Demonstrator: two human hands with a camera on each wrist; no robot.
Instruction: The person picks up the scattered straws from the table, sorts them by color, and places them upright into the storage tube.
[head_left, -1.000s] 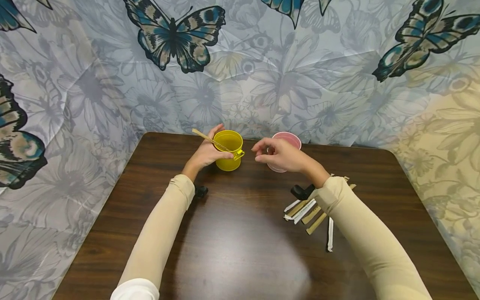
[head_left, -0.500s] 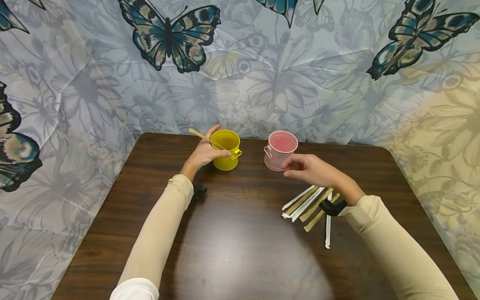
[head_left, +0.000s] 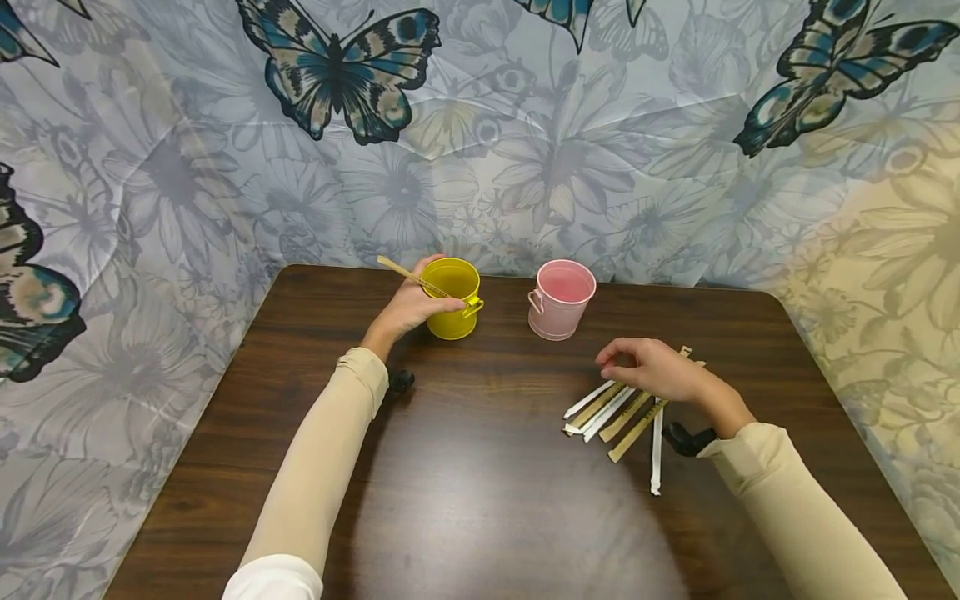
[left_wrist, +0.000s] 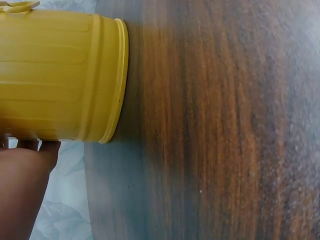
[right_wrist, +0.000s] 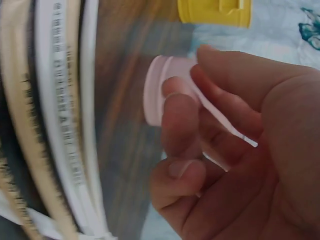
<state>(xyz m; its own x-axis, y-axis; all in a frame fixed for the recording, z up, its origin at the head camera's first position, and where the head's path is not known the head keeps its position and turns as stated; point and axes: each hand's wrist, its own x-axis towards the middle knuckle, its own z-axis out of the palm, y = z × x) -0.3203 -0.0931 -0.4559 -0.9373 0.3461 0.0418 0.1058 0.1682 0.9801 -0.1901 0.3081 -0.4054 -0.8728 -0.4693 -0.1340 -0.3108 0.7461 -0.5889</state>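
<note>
My left hand [head_left: 412,307] grips the side of a small yellow metal bucket [head_left: 459,327], thumb near the front handle and fingers behind. The bucket stands upright on the table; the left wrist view shows its ribbed wall [left_wrist: 55,75]. One slim tan paper packet [head_left: 397,267] leans out over its left rim. At the right, my right hand [head_left: 660,371] hovers over a loose fan of slim tan and white paper stick packets [head_left: 611,414]. Its fingers are loosely curled with nothing between them. In the right wrist view, printed lettering shows on a white packet [right_wrist: 60,95] beside the hand.
A pink metal bucket [head_left: 553,321] stands upright to the right of the yellow one, near the table's back edge. One white packet [head_left: 657,458] lies apart from the fan's lower end. Behind the brown wooden table [head_left: 480,500] hangs a butterfly-print cloth [head_left: 480,167].
My right hand has moved right and toward me, from in front of the pink bucket to over the packets. The left hand stays on the yellow bucket.
</note>
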